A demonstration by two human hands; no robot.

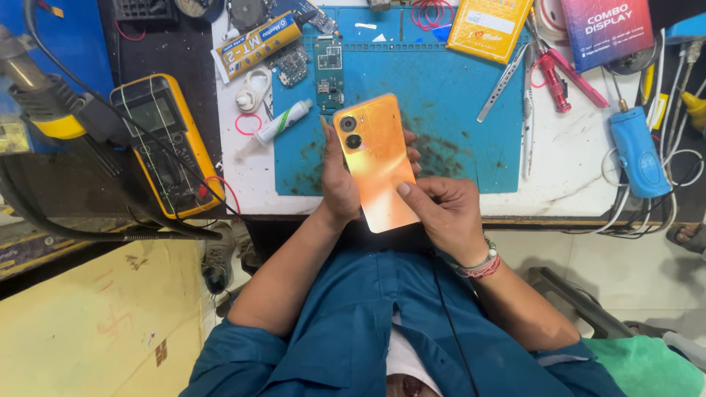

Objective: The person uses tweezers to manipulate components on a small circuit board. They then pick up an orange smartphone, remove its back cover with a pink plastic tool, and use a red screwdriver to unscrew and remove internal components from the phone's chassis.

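Bright, even light is falling from overhead, casting soft shadows; a sheen is glaring off the orange phone back (376, 162), and the edges are bending from wide-angle distortion.

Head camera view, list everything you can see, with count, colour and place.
phone: one, orange back with two lenses, held over the mat's near edge
work mat: one, blue, stained, centre of the bench
circuit board: one, green, on the mat's far left
multimeter: one, yellow, left of the mat
paste tube: one, white with green cap, at the mat's left edge
tweezers: one, silver, at the mat's right edge
handheld tool: one, blue, at the far right
flat packet: one, yellow, at the far edge
left hand: gripping the phone's left side
right hand: thumb on the phone's back
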